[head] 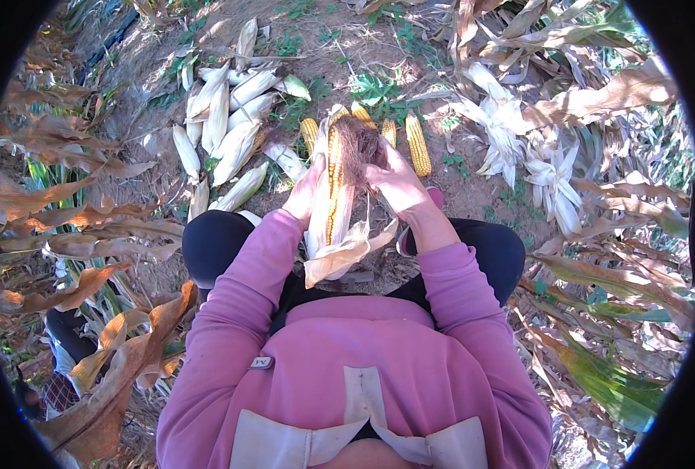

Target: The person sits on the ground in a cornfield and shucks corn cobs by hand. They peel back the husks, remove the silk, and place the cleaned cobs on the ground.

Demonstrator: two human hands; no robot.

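Between my hands is an ear of corn (335,182) with its husk parted, so that a long strip of yellow kernels shows. My left hand (307,190) holds the ear and its pale husk from the left side. At the upper right, my right hand (395,179) grips the brown corn silk (356,146) and the husk around it. A loosened flap of dry husk (350,249) hangs at the near end, above the ground between my knees. Several bare yellow cobs, one of them a corn cob (418,145), lie just beyond my hands.
A heap of unhusked ears (230,117) lies on the soil at the left. Stripped husks (497,123) are piled at the right. Dry corn leaves (72,217) crowd in on both sides. Part of another person (66,346) shows behind leaves at the lower left.
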